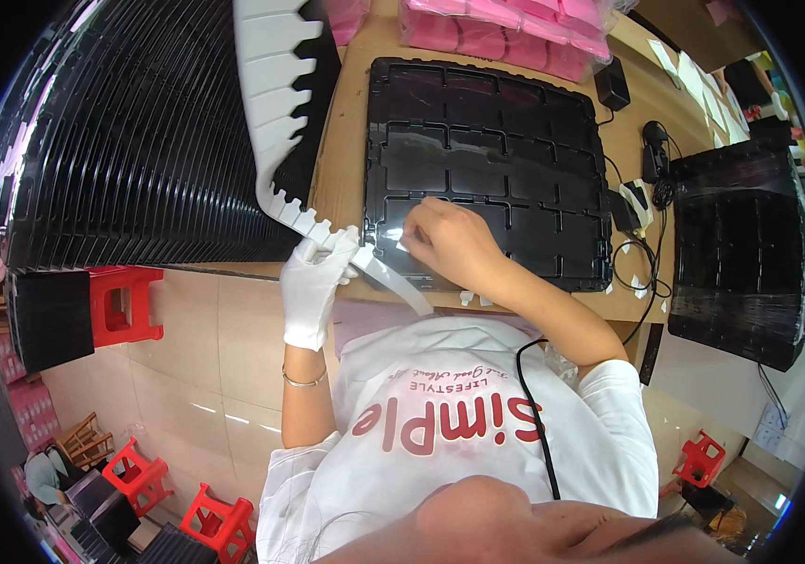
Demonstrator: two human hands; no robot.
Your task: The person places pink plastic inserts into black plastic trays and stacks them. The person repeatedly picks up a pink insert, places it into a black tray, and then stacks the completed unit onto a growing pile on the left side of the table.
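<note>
In my left hand (313,282), which wears a white glove, the fingers are closed on a long strip of white stickers (266,103). The strip comes down from the upper left, its tabbed pieces in a row along one edge. Past the glove a bare backing tail (395,285) slants toward my shirt. My bare right hand (449,240) is over the lower left part of a black plastic tray (478,141) with a grid of shallow compartments. Its fingers are curled and pinched together. A pale patch shows by the fingertips; whether it is a sticker or glare I cannot tell.
Tall rows of stacked black trays (149,141) fill the left side. More wrapped black trays (739,254) stand at the right. Pink bagged packs (506,33) lie at the back. Black cables (661,188) run along the table's right. Red stools (130,305) stand on the floor.
</note>
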